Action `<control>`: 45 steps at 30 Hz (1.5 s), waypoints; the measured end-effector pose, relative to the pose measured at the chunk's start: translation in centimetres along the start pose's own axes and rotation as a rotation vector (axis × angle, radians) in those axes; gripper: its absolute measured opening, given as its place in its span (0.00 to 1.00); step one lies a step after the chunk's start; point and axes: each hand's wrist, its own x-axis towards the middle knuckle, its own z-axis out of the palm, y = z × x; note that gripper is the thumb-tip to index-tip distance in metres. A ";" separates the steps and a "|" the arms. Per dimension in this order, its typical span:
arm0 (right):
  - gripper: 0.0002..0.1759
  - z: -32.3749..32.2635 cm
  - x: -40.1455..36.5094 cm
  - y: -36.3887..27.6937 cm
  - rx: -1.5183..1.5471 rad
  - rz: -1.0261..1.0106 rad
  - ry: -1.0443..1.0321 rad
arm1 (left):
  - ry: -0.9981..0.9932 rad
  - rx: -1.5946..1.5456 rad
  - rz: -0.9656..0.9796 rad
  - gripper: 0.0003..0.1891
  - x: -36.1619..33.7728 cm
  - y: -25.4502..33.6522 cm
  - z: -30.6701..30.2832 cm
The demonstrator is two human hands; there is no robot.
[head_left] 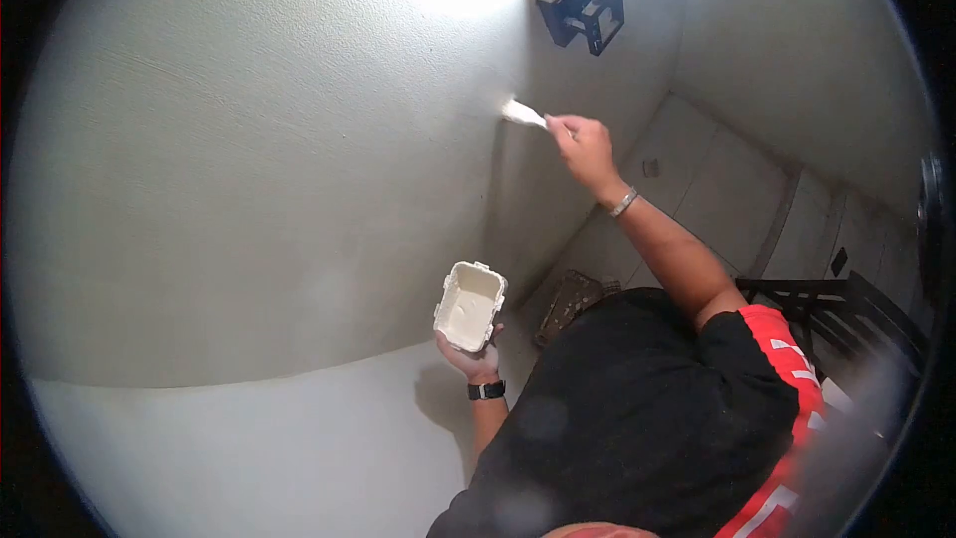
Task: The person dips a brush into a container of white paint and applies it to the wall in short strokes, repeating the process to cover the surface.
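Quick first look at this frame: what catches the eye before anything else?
The right hand holds a paintbrush against the pale wall, upper middle, beside a corner. Lower down, the left hand holds up a small white tub. A dark fixture hangs on the wall above the brush.

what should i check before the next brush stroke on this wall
1. Grip: right hand closed on the brush: ok.
2. Contact: bristles against the wall near the corner: ok.
3. Supply: left hand holds the paint tub, open side up: ok.
4. Paint left in the tub: cannot tell.
5. Paint load on the bristles: cannot tell.
6. Clearance: black fixture sits above, apart from the brush: ok.
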 end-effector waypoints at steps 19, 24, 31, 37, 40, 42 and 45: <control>0.18 1.4 -5.3 8.6 -0.073 0.063 0.051 | -0.108 -0.071 0.014 0.36 0.9 -0.4 -0.8; 0.18 0.8 -3.5 0.2 0.011 -0.084 0.028 | -0.090 -0.015 0.052 0.36 0.4 -0.4 -0.6; 0.18 0.4 -4.3 -7.7 0.248 -0.163 -0.038 | -0.092 -0.159 0.057 0.34 0.3 0.1 0.9; 0.17 3.2 -5.4 4.1 0.009 -0.110 -0.083 | -0.141 -0.168 0.044 0.34 0.1 0.0 -0.3; 0.17 1.2 -6.8 6.0 -0.069 -0.109 -0.159 | -0.161 -0.183 0.043 0.34 0.5 0.0 -0.2; 0.16 -0.3 -7.6 4.7 -0.073 -0.076 -0.253 | -0.157 -0.188 0.057 0.35 0.5 -0.1 -0.2; 0.13 -2.7 -7.5 1.7 -0.031 0.057 -0.523 | -0.187 -0.223 0.009 0.34 0.6 0.4 -0.2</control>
